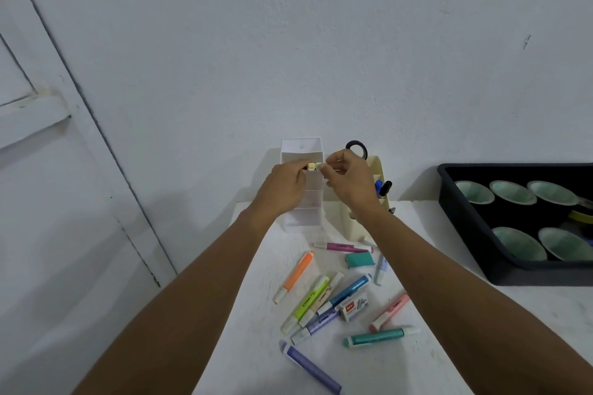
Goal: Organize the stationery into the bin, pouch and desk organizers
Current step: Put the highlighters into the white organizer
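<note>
My left hand (286, 187) and my right hand (348, 182) are raised in front of the white tiered desk organizer (301, 151). Each hand pinches the end of a highlighter: a yellow-tipped one (311, 166) in the left, a green-tipped one (318, 165) in the right. Their bodies are hidden behind my fingers. A cream desk organizer (378, 170) stands just right of the white one, holding black scissors (356, 147) and dark pens (383, 187). Several highlighters lie loose on the white table, among them orange (293, 276), lime (308, 301), blue (348, 290), pink (390, 311), teal (378, 337) and purple (313, 367).
A teal eraser (359, 260) and a small staples box (354, 307) lie among the pens. A black bin (465, 228) at the right holds several paper cups and a tape roll. The table's left edge runs diagonally; a white wall stands behind.
</note>
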Motion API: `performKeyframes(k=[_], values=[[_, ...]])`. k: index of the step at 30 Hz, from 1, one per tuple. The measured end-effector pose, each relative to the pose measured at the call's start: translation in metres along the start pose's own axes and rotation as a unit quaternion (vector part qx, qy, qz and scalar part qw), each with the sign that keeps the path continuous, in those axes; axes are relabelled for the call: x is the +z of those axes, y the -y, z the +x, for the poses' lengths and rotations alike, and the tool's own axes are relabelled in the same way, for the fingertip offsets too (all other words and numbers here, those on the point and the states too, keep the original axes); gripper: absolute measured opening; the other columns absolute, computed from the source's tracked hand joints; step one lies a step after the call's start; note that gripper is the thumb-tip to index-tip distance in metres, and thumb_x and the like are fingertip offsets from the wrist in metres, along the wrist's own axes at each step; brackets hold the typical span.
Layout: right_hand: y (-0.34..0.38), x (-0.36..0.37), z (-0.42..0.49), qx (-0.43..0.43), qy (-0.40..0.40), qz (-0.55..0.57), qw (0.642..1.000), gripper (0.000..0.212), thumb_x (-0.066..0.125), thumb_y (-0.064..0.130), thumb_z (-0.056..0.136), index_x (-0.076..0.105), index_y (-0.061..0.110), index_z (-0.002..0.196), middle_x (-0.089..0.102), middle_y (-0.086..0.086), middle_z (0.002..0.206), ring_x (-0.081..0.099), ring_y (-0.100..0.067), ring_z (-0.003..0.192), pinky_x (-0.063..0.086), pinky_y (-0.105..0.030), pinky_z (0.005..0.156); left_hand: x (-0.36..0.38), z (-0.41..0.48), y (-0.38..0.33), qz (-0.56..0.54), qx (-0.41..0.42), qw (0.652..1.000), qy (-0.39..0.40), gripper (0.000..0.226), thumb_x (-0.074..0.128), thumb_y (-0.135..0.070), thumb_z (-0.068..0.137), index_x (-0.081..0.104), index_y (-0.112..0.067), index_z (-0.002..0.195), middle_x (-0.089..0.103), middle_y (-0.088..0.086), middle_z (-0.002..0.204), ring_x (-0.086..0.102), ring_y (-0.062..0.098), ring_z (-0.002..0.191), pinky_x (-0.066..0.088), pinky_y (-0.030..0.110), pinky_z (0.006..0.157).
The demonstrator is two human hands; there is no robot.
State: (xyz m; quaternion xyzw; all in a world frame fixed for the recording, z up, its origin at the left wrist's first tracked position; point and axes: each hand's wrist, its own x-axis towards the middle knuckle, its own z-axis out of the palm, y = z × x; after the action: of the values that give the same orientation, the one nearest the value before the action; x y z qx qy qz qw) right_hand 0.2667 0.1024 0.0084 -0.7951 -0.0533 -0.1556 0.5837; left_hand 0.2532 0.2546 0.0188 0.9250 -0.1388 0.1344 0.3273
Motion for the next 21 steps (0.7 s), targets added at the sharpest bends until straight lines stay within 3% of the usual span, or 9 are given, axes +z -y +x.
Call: performKeyframes(k=[2, 5, 8, 9, 11, 15, 18, 20, 21], values=[[0.0, -0.002, -0.004, 0.007, 0.009, 0.002, 1.0, 0.012, 0.066, 0.02, 0.088, 0.06, 0.02, 0.098, 0.068, 0.0, 0.094, 0.066, -0.013, 0.087, 0.057, -0.041, 0.083, -0.002, -0.005, -0.005, 0.025, 0.016, 1.0, -0.007, 0.034, 0.038, -0.012, 0.1, 0.055, -0.013, 0.13, 0.064, 0.006, 0.095, 0.058, 0.015, 0.07, 0.047, 0.025, 0.062], [-0.004, -0.007, -0.024, 0.01, 0.009, 0.002, 1.0, 0.012, 0.06, 0.019, 0.093, 0.06, 0.018, 0.105, 0.066, 0.003, 0.097, 0.066, -0.014, 0.09, 0.057, -0.037, 0.085, 0.007, -0.026, 0.001, 0.024, 0.039, 0.993, -0.107, 0.038, 0.046, -0.015, 0.098, 0.048, -0.015, 0.137, 0.06, 0.006, 0.13, 0.064, 0.025, 0.097, 0.052, 0.031, 0.09], [-0.017, -0.015, -0.06, 0.004, 0.05, -0.017, 0.999, 0.008, 0.058, 0.012, 0.094, 0.061, 0.015, 0.102, 0.067, 0.0, 0.091, 0.068, -0.011, 0.078, 0.058, -0.029, 0.077, 0.026, -0.061, 0.016, -0.009, 0.049, 0.985, -0.167, 0.034, 0.052, -0.017, 0.096, 0.054, -0.019, 0.129, 0.059, -0.003, 0.129, 0.059, 0.009, 0.08, 0.047, 0.012, 0.084], [-0.026, -0.017, -0.072, -0.005, 0.076, -0.043, 0.996, 0.008, 0.059, 0.01, 0.093, 0.062, 0.015, 0.099, 0.067, 0.0, 0.089, 0.068, -0.011, 0.075, 0.058, -0.028, 0.075, 0.034, -0.074, 0.022, -0.015, 0.048, 0.988, -0.147, 0.028, 0.053, -0.016, 0.095, 0.058, -0.02, 0.122, 0.061, -0.005, 0.123, 0.055, 0.006, 0.071, 0.048, 0.012, 0.079], [-0.045, -0.024, -0.09, -0.012, 0.126, -0.103, 0.987, 0.012, 0.061, 0.006, 0.091, 0.064, 0.017, 0.092, 0.069, 0.002, 0.086, 0.067, -0.009, 0.074, 0.056, -0.026, 0.073, 0.051, -0.094, 0.035, -0.012, 0.046, 0.996, -0.081, 0.017, 0.056, -0.017, 0.092, 0.063, -0.021, 0.106, 0.063, -0.009, 0.108, 0.053, 0.004, 0.066, 0.052, 0.025, 0.074], [-0.07, -0.044, -0.114, 0.018, 0.142, -0.166, 0.976, 0.015, 0.062, 0.008, 0.09, 0.067, 0.022, 0.091, 0.068, 0.009, 0.089, 0.063, -0.005, 0.084, 0.054, -0.023, 0.081, 0.074, -0.12, 0.052, 0.019, 0.054, 0.998, 0.015, 0.011, 0.061, -0.024, 0.086, 0.069, -0.021, 0.095, 0.062, -0.009, 0.104, 0.051, 0.012, 0.098, 0.045, 0.038, 0.087], [-0.079, -0.058, -0.132, 0.039, 0.122, -0.191, 0.973, 0.013, 0.061, 0.014, 0.092, 0.065, 0.026, 0.094, 0.066, 0.008, 0.097, 0.061, -0.003, 0.088, 0.046, -0.009, 0.073, 0.079, -0.135, 0.053, 0.049, 0.048, 0.996, 0.051, 0.022, 0.056, -0.04, 0.082, 0.07, -0.027, 0.094, 0.059, -0.012, 0.117, 0.04, 0.012, 0.116, 0.034, 0.032, 0.093], [-0.085, -0.065, -0.141, 0.058, 0.11, -0.221, 0.967, 0.012, 0.059, 0.018, 0.094, 0.066, 0.026, 0.1, 0.063, 0.01, 0.102, 0.058, 0.0, 0.085, 0.044, -0.006, 0.066, 0.08, -0.142, 0.047, 0.036, 0.048, 0.996, 0.064, 0.021, 0.06, -0.042, 0.083, 0.069, -0.029, 0.097, 0.055, -0.013, 0.122, 0.035, 0.01, 0.12, 0.03, 0.03, 0.094], [-0.089, -0.068, -0.146, 0.063, 0.106, -0.239, 0.963, 0.013, 0.058, 0.02, 0.094, 0.066, 0.026, 0.102, 0.063, 0.01, 0.105, 0.057, -0.001, 0.086, 0.045, -0.008, 0.071, 0.081, -0.144, 0.045, 0.03, 0.047, 0.996, 0.069, 0.02, 0.064, -0.039, 0.084, 0.069, -0.029, 0.1, 0.054, -0.012, 0.123, 0.035, 0.01, 0.121, 0.03, 0.031, 0.095]])
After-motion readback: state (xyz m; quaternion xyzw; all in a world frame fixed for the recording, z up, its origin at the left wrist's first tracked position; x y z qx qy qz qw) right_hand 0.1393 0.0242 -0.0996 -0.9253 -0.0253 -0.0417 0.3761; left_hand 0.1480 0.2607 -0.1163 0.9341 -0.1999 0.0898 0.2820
